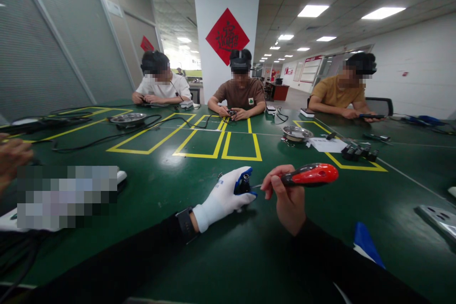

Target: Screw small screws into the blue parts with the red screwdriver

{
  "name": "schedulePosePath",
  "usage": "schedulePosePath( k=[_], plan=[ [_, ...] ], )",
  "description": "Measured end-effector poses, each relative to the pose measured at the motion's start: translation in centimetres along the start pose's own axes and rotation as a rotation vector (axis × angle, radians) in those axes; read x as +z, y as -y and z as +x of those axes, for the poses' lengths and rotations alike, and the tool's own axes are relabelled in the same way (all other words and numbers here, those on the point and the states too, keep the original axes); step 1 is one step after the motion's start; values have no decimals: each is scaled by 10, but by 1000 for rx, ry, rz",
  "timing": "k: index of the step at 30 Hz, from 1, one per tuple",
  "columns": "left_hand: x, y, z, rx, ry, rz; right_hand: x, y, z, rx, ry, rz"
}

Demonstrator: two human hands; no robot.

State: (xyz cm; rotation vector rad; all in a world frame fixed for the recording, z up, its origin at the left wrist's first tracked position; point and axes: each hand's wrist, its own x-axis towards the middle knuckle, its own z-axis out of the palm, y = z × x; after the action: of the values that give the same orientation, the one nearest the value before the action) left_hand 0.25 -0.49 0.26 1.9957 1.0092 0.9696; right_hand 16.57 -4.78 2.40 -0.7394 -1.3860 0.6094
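Note:
In the middle of the head view, my left hand (224, 197) wears a white glove with blue on the palm and fingertips. Its fingers wrap round a small black part (243, 185) with a shiny metal bit on top; its exact kind I cannot make out. My bare right hand (287, 197) grips a screwdriver (313, 175) with a red and black handle, held nearly level. The thin shaft points left at the black part; whether its tip touches is hard to tell. Both hands are just above the green table (228, 256).
Metal bowls (297, 134) (127, 118), a white paper (327, 145) and several black parts (359, 151) lie farther off. A blue and white glove (368, 244) rests at right. A white device (121, 176) and cables are at left. Three people sit opposite; another person's hand (16, 156) shows at left.

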Motion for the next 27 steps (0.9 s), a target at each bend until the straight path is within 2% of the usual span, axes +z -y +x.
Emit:
schedulePosePath(
  k=[5,12,20,24,27],
  plan=[
    [-4,-5,0,-21,66,17,1,1,2,14,36,19],
    [-4,-3,1,27,27,35,2,2,2,27,26,32],
    [-8,-3,0,11,52,41,3,6,3,35,93,130],
    [-8,-2,0,17,26,62,-2,3,5,58,113,-32],
    [-7,-1,0,27,20,78,-5,3,9,-27,57,-205]
  ],
)
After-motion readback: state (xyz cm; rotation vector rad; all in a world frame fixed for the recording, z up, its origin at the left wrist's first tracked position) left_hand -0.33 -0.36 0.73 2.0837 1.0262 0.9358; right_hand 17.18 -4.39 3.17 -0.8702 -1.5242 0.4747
